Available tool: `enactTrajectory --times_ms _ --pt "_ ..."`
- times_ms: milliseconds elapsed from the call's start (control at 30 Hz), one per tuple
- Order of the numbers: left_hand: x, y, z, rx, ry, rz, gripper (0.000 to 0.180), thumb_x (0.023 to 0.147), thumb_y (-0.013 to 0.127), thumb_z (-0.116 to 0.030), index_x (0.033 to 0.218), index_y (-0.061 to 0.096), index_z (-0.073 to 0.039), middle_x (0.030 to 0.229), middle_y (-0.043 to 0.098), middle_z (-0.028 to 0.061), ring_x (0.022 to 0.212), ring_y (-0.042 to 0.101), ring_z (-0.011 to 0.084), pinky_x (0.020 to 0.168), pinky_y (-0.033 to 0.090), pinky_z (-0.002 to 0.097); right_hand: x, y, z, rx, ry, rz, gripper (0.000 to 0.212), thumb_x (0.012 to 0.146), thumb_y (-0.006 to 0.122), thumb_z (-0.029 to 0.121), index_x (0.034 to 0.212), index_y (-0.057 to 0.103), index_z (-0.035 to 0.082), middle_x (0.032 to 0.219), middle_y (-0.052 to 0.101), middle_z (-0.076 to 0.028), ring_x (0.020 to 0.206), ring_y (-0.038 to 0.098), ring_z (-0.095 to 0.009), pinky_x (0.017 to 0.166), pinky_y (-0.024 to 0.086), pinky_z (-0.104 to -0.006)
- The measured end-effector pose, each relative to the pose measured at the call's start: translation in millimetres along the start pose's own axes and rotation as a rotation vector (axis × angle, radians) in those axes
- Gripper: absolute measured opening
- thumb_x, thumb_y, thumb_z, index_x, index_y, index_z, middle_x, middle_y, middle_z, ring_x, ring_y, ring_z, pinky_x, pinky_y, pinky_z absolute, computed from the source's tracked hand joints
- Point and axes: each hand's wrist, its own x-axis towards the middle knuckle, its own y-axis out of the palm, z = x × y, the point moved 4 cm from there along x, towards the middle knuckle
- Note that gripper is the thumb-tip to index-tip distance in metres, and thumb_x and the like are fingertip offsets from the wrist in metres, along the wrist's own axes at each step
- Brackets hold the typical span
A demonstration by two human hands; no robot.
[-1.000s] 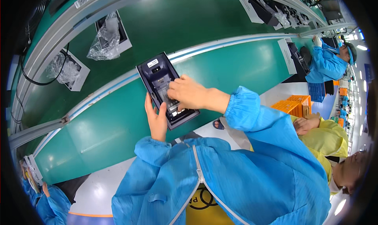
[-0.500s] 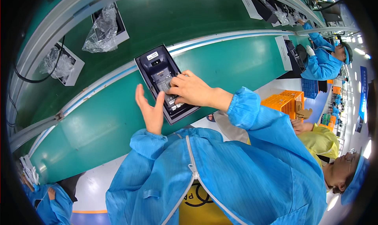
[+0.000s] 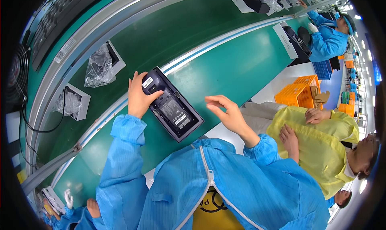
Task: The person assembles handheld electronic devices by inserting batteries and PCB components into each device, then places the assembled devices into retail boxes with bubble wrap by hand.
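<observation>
A dark open box (image 3: 185, 134) lies at a slant on the green bench in front of me. Inside it is a black handheld device (image 3: 163, 87), back side up, with a label at its far end. A battery with a printed label (image 3: 173, 112) shows in the device's middle. My left hand (image 3: 139, 95) grips the box's far left end, thumb over the device and fingers on the outer edge. To the right of the box, my right hand (image 3: 228, 114) hangs in the air with thumb and fingers apart, holding nothing.
Beyond the metal rail (image 3: 225, 32), a plastic-wrapped item in a white box (image 3: 116, 61) sits beside another (image 3: 82, 105). A person in yellow (image 3: 317, 129) stands close at my right, near an orange crate (image 3: 297, 93). Farther right, a person in blue (image 3: 329, 41) works.
My right hand has lifted off the device and moved right. My left hand has gone from open beside the box to gripping its far end. The view has shifted.
</observation>
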Motion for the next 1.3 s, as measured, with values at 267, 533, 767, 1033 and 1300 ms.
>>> enactTrajectory --times_ms 267,533,767,1033,1300 --pt "-17 -88 -24 -0.232 -0.014 -0.188 0.074 0.063 0.088 -0.015 0.126 0.052 0.0 0.12 0.057 0.0152 0.11 0.058 0.0257 0.096 0.047 0.0346 12 37 3 -0.303 -0.182 0.06 0.041 0.091 0.065 0.025 0.126 0.058 0.004 0.128 0.058 -0.015 0.119 0.056 -0.032 0.099 0.045 -0.0385" --pt "-111 -144 11 -0.401 -0.238 -0.329 0.072 0.068 0.083 -0.009 0.131 0.048 -0.001 0.123 0.055 0.0131 0.111 0.056 0.0208 0.099 0.044 0.0321 34 86 -17 -0.336 0.034 0.141 0.051 0.088 0.059 0.012 0.136 0.045 0.001 0.129 0.054 -0.026 0.116 0.054 -0.041 0.098 0.045 -0.0475" --pt "-160 -140 31 -0.434 -0.349 -0.363 0.073 0.066 0.084 -0.007 0.131 0.048 -0.001 0.124 0.055 0.013 0.11 0.056 0.0204 0.096 0.046 0.0315 42 54 14 -0.384 -0.356 0.003 0.043 0.086 0.061 0.008 0.127 0.053 -0.002 0.122 0.059 -0.022 0.113 0.057 -0.039 0.095 0.046 -0.0408" --pt "-193 -169 42 -0.408 -0.311 -0.408 0.07 0.07 0.08 -0.003 0.132 0.048 -0.001 0.125 0.053 0.0119 0.112 0.054 0.0206 0.099 0.044 0.0313 45 77 64 -0.103 -0.204 0.118 0.049 0.083 0.063 0.007 0.13 0.053 -0.002 0.129 0.056 -0.022 0.113 0.058 -0.039 0.097 0.046 -0.0394" --pt "-186 -218 30 -0.376 -0.332 -0.342 0.072 0.068 0.081 -0.005 0.132 0.048 -0.001 0.123 0.055 0.0124 0.11 0.055 0.0201 0.098 0.044 0.0316 48 246 -3 -0.022 -0.279 0.147 0.054 0.087 0.059 0.006 0.137 0.042 -0.005 0.135 0.047 -0.025 0.126 0.046 -0.041 0.109 0.036 -0.04"
